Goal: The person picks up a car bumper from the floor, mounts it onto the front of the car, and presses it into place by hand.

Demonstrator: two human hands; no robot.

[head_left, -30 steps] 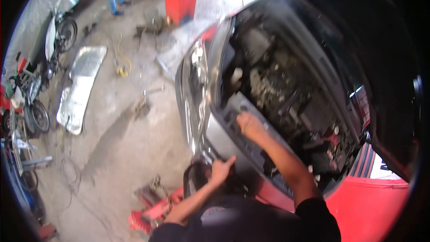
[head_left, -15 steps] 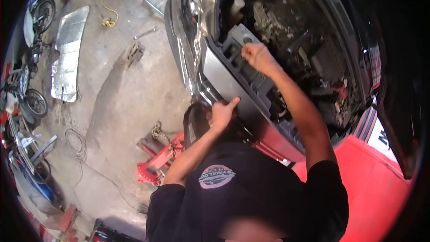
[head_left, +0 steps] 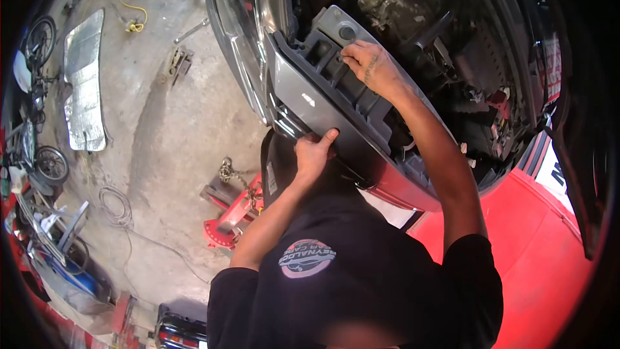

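Right hand (head_left: 376, 70) over the engine-bay cover (head_left: 332, 22), left hand (head_left: 312, 156) on the nearer body panel (head_left: 307, 94); leftward across the floor (head_left: 187, 116) lie wrench (head_left: 192, 31), sheet (head_left: 84, 84) and, apparently, motorcycles (head_left: 39, 55)

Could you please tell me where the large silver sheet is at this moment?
In the head view, the silver sheet lies on the floor at the left, just right of a motorcycle and across from the car.

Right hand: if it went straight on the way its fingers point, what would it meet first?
For the right hand, probably the grey cover just ahead of its fingers; depth is unclear, so they may be touching it.
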